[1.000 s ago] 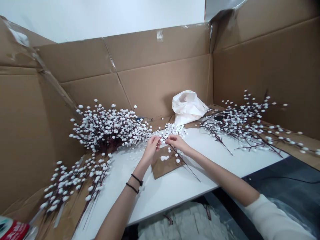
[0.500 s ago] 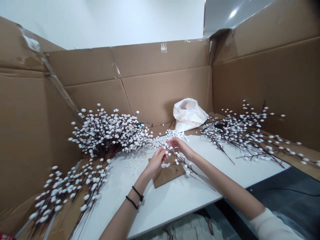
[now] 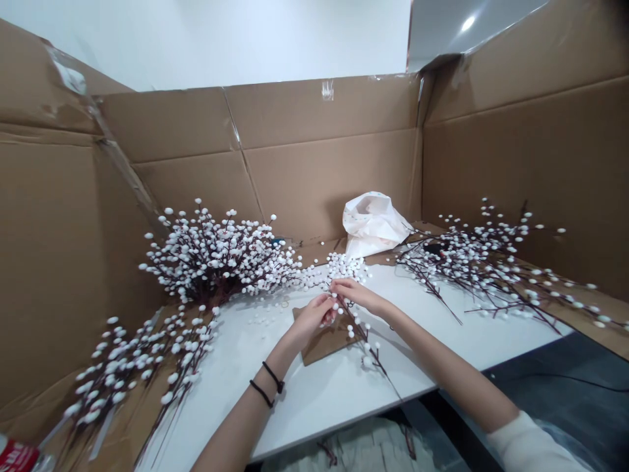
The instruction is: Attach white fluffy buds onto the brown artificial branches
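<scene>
My left hand (image 3: 311, 321) and my right hand (image 3: 354, 294) meet over the table, their fingertips close together at the top of a thin dark stem (image 3: 367, 346) studded with round white buds. Both hands pinch this artificial pussy willow stem, which slants down towards me and to the right. Beneath them lies a flat piece of brown cardboard (image 3: 325, 342). Loose white buds (image 3: 261, 318) are scattered just left of my left hand, and a heap of buds (image 3: 342, 267) lies just beyond my fingers.
A dense bunch of budded branches (image 3: 211, 255) stands at the left, another spreads below it (image 3: 147, 360), and more lie at the right (image 3: 491, 269). A white plastic bag (image 3: 373, 226) sits at the back. Cardboard walls (image 3: 314, 157) surround the white table (image 3: 295, 393).
My hands have drawn closer together around the stem, and its lower end now hangs more steeply. The whole view has shifted slightly.
</scene>
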A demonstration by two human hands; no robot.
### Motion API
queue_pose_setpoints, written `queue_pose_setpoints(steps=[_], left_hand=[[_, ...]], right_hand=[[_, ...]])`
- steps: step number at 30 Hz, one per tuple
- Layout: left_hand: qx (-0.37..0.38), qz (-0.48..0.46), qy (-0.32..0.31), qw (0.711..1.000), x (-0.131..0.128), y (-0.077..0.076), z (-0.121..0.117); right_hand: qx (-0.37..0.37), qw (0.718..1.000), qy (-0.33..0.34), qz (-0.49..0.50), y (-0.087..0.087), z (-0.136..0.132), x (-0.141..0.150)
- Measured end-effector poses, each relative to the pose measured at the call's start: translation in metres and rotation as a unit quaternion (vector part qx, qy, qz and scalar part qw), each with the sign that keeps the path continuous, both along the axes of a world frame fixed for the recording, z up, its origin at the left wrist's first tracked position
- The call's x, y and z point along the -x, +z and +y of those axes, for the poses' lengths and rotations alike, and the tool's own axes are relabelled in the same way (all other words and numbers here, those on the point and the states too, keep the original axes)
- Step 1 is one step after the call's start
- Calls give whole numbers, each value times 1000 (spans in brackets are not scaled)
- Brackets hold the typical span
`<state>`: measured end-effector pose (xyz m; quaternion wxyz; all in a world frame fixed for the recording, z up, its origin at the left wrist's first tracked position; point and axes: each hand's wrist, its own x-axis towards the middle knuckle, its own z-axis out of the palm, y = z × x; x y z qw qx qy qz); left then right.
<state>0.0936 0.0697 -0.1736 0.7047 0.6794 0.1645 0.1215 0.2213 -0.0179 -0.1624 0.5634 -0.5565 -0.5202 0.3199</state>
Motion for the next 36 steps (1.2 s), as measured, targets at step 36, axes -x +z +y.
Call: queue_pose_setpoints(steps=[36], left_hand=[[124,-172,30,977,8,25,-1]], right_hand=[[-84,992,68,64,2,-4,15]])
